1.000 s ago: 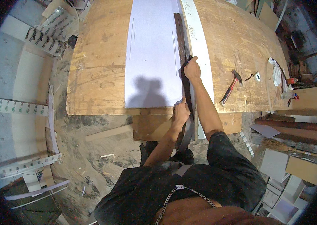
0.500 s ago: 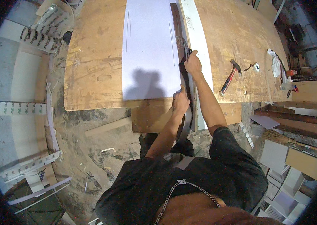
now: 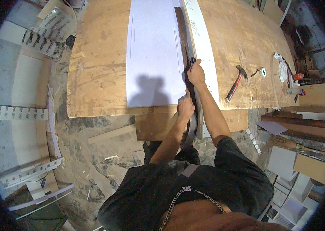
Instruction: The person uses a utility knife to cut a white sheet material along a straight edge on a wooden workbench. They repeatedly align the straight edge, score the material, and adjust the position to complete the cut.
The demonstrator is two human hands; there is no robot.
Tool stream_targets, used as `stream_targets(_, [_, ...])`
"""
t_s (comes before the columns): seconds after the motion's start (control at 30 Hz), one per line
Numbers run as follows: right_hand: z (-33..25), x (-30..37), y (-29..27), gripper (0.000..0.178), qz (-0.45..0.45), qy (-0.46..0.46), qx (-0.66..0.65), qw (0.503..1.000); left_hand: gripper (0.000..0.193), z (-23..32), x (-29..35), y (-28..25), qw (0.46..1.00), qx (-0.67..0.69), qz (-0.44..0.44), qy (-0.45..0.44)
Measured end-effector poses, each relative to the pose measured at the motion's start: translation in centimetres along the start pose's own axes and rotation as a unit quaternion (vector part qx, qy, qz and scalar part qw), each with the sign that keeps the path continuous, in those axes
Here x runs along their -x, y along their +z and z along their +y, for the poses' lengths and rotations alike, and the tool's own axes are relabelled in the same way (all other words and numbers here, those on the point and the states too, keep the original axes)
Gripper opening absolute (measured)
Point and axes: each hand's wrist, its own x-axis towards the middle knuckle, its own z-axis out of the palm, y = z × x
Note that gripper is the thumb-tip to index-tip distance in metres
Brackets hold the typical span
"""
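A long dark brown strip [image 3: 181,29] runs along the edge of a narrow white board [image 3: 202,42], and its near end hangs past the table's front edge. My right hand [image 3: 196,73] is closed around a small black tool [image 3: 192,60] at the strip; its kind cannot be made out. Nearer to me, my left hand [image 3: 186,106] grips the strip, its index finger pointing forward along it. A wide white sheet [image 3: 153,42] with thin dark lines lies flat left of the strip, with a shadow across its near part.
The wooden table [image 3: 97,65] bears a claw hammer [image 3: 236,83] with a red and black handle, a tape measure [image 3: 262,71] and a crumpled white bag [image 3: 281,69] on the right. A broom [image 3: 285,142] and white panels [image 3: 281,163] lie at lower right. Scraps litter the floor [image 3: 93,154].
My right hand has slid a little toward me along the strip, closer to my left hand. The left hand stays at about the same place on it. The whole view has shifted slightly.
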Motion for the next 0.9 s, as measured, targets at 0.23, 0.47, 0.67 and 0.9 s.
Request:
stream_targets(0.23, [-0.5, -1.7, -0.4, 0.040, 0.022, -0.017, 0.011, 1.000, 0.055, -0.1, -0.3, 0.1, 1.000, -0.003, -0.006, 0.002])
stream_targets(0.47, [-0.7, -2.6, -0.8, 0.036, 0.025, -0.031, -0.009, 0.999, 0.057, 0.1, -0.5, -0.3, 1.000, 0.025, -0.003, -0.014])
stream_targets(0.67, [-0.8, -2.8, -1.1, 0.040, 0.004, -0.006, 0.013, 1.000, 0.054, -0.2, -1.0, 0.2, 1.000, 0.022, 0.012, 0.009])
stream_targets(0.9, [-1.1, -2.3, -1.7, 0.040, -0.006, -0.007, 0.012, 1.000, 0.054, 0.2, -1.6, -0.4, 1.000, -0.010, 0.016, 0.003])
